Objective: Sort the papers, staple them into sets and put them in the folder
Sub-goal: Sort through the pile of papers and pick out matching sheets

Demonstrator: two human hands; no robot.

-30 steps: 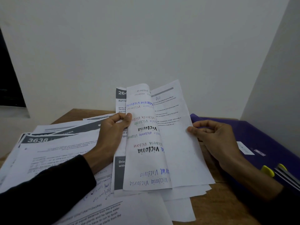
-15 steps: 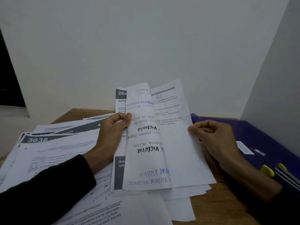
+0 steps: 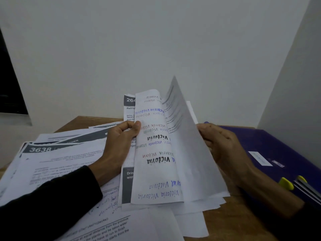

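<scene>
- Left hand pinches a handwritten sheet upright.
- Right hand grips a printed page, seemingly by its edge.
- Purple folder lies beside.

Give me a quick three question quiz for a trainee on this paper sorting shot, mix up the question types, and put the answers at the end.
1. True or false: the left hand pinches the handwritten sheet with its thumb on the sheet's left edge.
2. What lies on the table to the right of the right hand?
A. a purple folder
B. a red box
C. a laptop
3. Fill in: the large number printed on the sheet at the left is ____.

Key
1. True
2. A
3. 3638
</scene>
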